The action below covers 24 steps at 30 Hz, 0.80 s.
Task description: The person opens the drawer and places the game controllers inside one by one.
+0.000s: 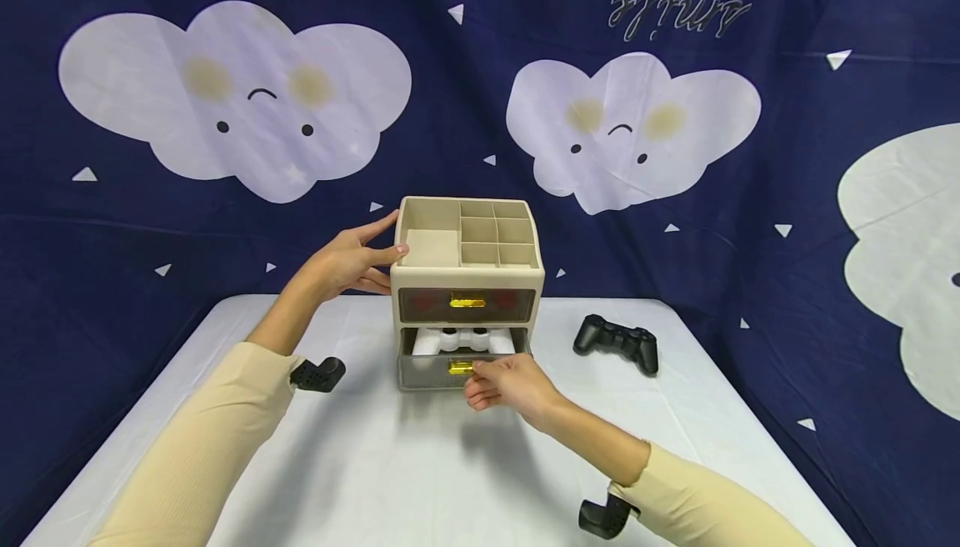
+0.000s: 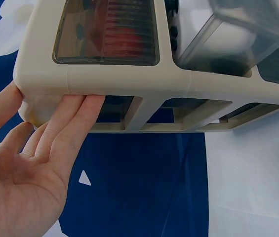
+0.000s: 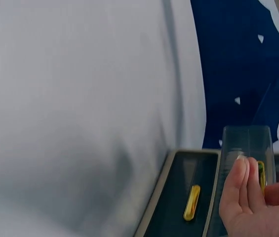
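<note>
A beige desktop drawer organizer [image 1: 467, 277] stands on the table, with sectioned trays on top. My left hand [image 1: 347, 264] rests against its left side, thumb at the top edge; in the left wrist view the fingers [image 2: 75, 118] lie fairly straight along the side. My right hand [image 1: 513, 386] pinches the gold handle [image 1: 461, 368] of a smoky clear drawer [image 1: 427, 372] that is pulled partly out. Inside this drawer lies a white game controller [image 1: 465, 340]. The upper drawer [image 1: 420, 305] is closed, with something red behind its front. A lower drawer [image 3: 179, 197] shows in the right wrist view.
A black game controller [image 1: 617, 343] lies on the white-covered table [image 1: 360, 464], right of the organizer. Behind the table hangs a dark blue curtain [image 1: 457, 97] with cloud faces. Black wrist devices [image 1: 318, 374] sit at both cuffs.
</note>
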Available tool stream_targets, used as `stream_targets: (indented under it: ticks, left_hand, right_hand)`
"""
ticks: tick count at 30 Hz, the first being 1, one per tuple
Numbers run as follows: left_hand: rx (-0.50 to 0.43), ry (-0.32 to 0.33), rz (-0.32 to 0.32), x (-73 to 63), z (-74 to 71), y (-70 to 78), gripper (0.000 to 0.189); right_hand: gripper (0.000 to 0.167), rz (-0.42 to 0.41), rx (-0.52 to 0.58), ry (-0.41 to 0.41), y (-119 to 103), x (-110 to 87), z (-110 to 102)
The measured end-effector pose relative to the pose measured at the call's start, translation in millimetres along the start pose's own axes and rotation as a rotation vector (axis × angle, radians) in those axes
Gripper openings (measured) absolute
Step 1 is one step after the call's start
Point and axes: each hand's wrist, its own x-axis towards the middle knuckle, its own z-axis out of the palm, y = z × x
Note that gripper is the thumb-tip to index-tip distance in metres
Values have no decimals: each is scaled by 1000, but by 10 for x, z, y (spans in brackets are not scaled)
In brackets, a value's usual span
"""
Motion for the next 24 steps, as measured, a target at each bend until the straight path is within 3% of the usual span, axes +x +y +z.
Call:
stream_targets:
  ticks: [13,24]
  left_hand:
    - [6,-3,-2,-9,-4,12,79]
    - [7,2,-5,8,-3,8,79]
  right_hand:
    - [35,6,33,34,-25,306,-64]
    - [34,-41,42,54,8,517,-119]
